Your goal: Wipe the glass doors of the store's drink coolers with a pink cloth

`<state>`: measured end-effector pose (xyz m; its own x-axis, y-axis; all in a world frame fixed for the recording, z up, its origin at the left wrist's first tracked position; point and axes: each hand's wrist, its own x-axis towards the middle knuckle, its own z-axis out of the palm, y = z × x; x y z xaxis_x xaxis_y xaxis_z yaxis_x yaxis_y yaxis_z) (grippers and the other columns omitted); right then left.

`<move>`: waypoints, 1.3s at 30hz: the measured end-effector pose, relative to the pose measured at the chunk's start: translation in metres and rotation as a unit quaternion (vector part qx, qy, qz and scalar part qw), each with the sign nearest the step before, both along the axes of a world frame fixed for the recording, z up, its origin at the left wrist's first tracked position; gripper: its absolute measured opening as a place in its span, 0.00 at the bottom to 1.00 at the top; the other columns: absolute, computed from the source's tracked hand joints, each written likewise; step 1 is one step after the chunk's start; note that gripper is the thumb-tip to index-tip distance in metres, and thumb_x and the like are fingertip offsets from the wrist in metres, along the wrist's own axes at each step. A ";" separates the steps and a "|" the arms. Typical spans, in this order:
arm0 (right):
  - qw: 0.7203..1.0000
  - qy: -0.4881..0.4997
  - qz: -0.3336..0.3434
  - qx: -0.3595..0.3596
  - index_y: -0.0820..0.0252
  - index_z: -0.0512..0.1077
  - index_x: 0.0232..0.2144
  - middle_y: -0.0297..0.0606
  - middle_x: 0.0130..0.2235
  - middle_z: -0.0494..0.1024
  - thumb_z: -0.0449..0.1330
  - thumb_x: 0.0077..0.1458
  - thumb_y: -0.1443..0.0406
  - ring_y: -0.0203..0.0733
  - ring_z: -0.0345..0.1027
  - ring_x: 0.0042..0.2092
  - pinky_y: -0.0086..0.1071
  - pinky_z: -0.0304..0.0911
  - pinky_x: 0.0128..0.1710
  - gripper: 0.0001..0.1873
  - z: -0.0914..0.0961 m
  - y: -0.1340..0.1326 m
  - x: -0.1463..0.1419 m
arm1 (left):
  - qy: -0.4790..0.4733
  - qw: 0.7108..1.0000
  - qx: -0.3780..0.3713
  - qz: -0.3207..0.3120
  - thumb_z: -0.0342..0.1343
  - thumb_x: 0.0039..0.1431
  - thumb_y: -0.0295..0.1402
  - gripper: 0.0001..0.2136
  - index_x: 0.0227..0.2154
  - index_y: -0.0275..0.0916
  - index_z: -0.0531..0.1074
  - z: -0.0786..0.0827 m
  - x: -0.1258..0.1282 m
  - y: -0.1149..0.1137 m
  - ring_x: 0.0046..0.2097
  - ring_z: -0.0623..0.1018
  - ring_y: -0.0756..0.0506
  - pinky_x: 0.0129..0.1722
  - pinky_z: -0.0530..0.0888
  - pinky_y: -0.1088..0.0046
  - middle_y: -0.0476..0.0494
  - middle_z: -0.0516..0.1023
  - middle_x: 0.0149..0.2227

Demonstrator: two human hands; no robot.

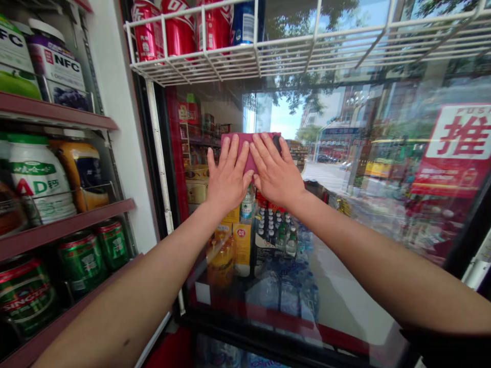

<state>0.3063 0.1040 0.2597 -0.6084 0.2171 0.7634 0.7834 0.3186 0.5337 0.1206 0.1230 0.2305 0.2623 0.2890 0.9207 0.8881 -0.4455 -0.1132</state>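
My left hand (229, 179) lies flat with fingers spread on a magenta cloth (250, 163). Beside it, my right hand (280, 178) presses the same cloth, its fingers also stretched out. The two thumbs nearly meet at the cloth's lower middle. Behind the cloth is the glass of a fridge door (345, 266), which both arms reach toward. Part of the cloth is hidden under the palms. A small dark patch shows at its upper right corner, by my right fingers; I cannot tell what it is.
Above the hands, a white wire rack (218, 69) on the door holds red cans (180, 30) and a blue can (244, 23). At left, fridge shelves (57, 225) carry bottles and green cans (82, 260). A red push sign (452, 174) shows at right, with goods and a street beyond.
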 end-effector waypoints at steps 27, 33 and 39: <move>0.992 -0.039 -0.090 -0.082 0.77 0.57 0.76 0.58 0.78 0.59 0.56 0.72 0.61 0.60 0.49 0.80 0.56 0.51 0.78 0.38 -0.191 -0.068 0.061 | 0.050 0.995 -0.078 -0.024 0.53 0.73 0.44 0.30 0.75 0.47 0.62 -0.180 0.052 -0.053 0.78 0.62 0.31 0.79 0.45 0.32 0.34 0.60 0.78; 0.990 0.078 -0.119 -0.016 0.77 0.45 0.79 0.61 0.80 0.50 0.49 0.71 0.68 0.65 0.39 0.82 0.67 0.35 0.80 0.40 -0.066 -0.059 0.056 | 0.049 0.997 -0.030 -0.055 0.48 0.74 0.43 0.35 0.80 0.45 0.46 -0.042 0.078 -0.036 0.83 0.45 0.34 0.79 0.35 0.33 0.36 0.44 0.82; 0.990 0.078 -0.109 0.046 0.67 0.37 0.81 0.52 0.82 0.48 0.44 0.74 0.66 0.61 0.37 0.82 0.70 0.33 0.79 0.40 0.018 -0.043 0.087 | 0.025 0.996 0.017 -0.088 0.46 0.74 0.44 0.36 0.80 0.43 0.44 0.049 0.103 -0.031 0.83 0.41 0.34 0.78 0.29 0.37 0.38 0.40 0.83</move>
<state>0.3933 0.0608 0.2779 -0.4275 0.2551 0.8673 0.9035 0.0896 0.4190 0.2240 0.0924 0.2796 0.3528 0.2032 0.9134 0.7888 -0.5896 -0.1736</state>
